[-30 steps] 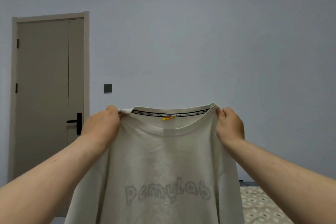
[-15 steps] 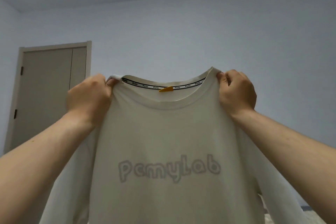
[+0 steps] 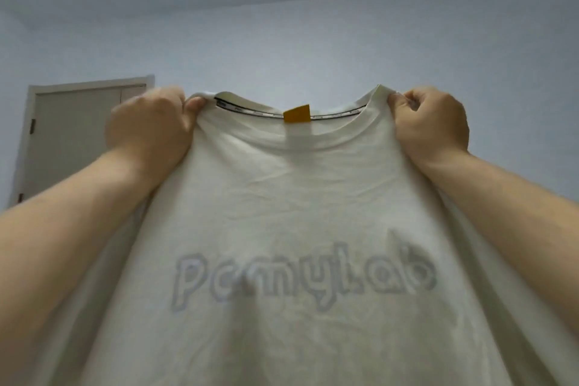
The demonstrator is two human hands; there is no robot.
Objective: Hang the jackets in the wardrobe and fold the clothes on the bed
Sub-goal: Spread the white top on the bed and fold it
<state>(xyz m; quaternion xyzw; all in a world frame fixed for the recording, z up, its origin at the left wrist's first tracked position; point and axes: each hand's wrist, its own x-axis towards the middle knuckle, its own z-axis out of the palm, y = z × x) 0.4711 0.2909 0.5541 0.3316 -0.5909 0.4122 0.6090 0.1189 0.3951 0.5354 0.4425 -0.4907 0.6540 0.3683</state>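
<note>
Pale wall behind; door at nine o'clock, partly blocked by left hand gripping shirt shoulder, right hand gripping the other.

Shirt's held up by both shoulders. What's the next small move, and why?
Probably lower it and lay it flat for folding. The left hand and right hand each grip a shoulder of the white T-shirt, so it hangs spread in the air, unfolded; folding likely needs a surface.
</note>
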